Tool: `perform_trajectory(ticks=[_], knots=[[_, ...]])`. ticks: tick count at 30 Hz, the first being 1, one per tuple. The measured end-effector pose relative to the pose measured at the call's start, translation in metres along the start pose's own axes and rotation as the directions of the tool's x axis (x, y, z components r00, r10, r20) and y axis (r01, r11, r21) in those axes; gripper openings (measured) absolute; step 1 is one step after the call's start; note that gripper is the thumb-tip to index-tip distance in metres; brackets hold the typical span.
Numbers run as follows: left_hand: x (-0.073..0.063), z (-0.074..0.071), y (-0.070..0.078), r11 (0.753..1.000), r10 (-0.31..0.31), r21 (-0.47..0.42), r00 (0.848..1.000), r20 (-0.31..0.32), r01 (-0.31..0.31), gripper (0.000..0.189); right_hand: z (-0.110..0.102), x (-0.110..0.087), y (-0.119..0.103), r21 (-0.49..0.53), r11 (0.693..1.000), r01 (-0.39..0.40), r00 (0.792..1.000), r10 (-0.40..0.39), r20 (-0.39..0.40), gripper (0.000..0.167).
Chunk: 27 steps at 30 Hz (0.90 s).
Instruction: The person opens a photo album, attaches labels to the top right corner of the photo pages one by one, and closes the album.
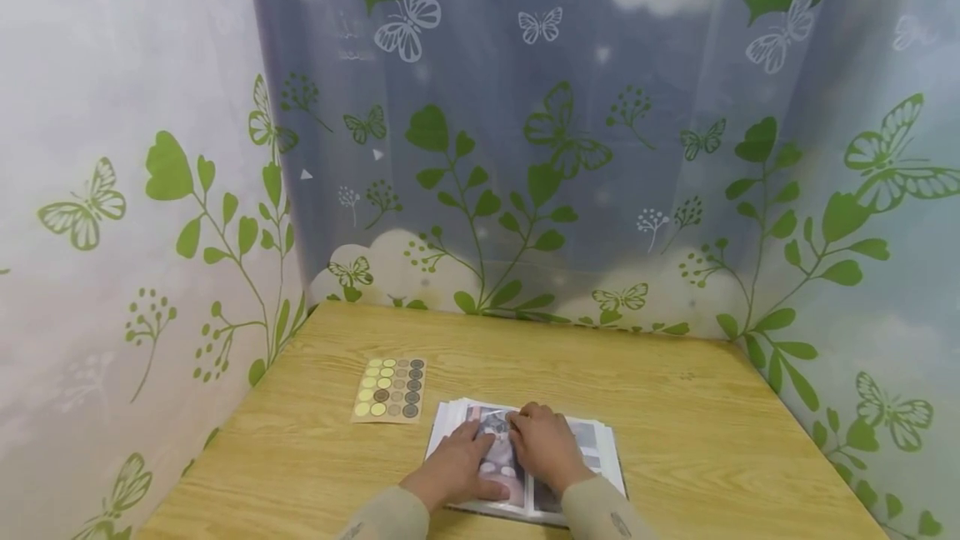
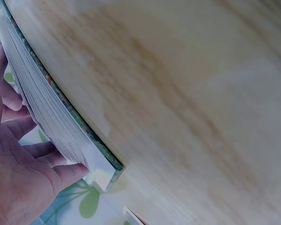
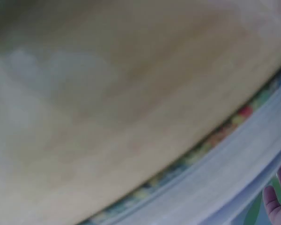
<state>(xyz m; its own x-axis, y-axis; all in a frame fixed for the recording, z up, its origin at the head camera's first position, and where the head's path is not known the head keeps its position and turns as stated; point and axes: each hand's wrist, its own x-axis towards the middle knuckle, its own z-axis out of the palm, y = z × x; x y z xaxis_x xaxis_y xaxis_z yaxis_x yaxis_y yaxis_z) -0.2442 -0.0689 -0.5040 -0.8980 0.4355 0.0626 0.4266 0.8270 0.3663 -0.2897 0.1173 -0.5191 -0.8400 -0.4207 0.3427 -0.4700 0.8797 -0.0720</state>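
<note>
A thick photo album (image 1: 447, 422) lies spread on the wooden table, near its front edge. My left hand (image 1: 454, 467) rests on the left page, fingers spread over a photo (image 1: 501, 458) with a grey animal on it. In the left wrist view, that hand's thumb (image 2: 72, 174) touches the album's near page edges. My right hand (image 1: 551, 447) lies over the album's middle, its fingertips at the photo's upper right corner and its palm covering part of the right page. Only a bit of the right hand's fingers (image 3: 272, 201) shows at the right wrist view's edge.
A sheet of round stickers (image 1: 387, 392), yellow, brown and dark, lies left of the album. Beyond the table (image 1: 697, 407) hang curtains (image 1: 480, 215) printed with green leaves and butterflies, at the back and on both sides.
</note>
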Motion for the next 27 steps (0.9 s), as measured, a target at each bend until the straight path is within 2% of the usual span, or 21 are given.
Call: perform_trajectory(ticks=[12,17,23,27], knots=[[-0.001,-0.002,0.002,1.000,0.002,-0.019,1.000,0.008,-0.002,0.086,-0.001,-0.014,-0.009,0.025,0.999,0.040,0.999,-0.041,0.032,0.044],[0.000,-0.002,0.000,1.000,-0.001,-0.008,1.000,0.020,0.001,0.087,0.000,-0.009,-0.013,0.038,0.999,0.023,0.996,-0.027,0.087,0.045],[0.001,-0.001,0.001,1.000,0.001,0.000,1.000,0.020,-0.001,0.087,0.005,-0.001,-0.014,0.016,1.000,0.007,0.997,-0.009,0.083,0.040],[0.000,-0.002,0.001,1.000,-0.012,0.002,1.000,0.028,0.012,0.087,0.005,0.000,-0.015,0.006,1.000,0.007,0.992,-0.008,0.126,0.044]])
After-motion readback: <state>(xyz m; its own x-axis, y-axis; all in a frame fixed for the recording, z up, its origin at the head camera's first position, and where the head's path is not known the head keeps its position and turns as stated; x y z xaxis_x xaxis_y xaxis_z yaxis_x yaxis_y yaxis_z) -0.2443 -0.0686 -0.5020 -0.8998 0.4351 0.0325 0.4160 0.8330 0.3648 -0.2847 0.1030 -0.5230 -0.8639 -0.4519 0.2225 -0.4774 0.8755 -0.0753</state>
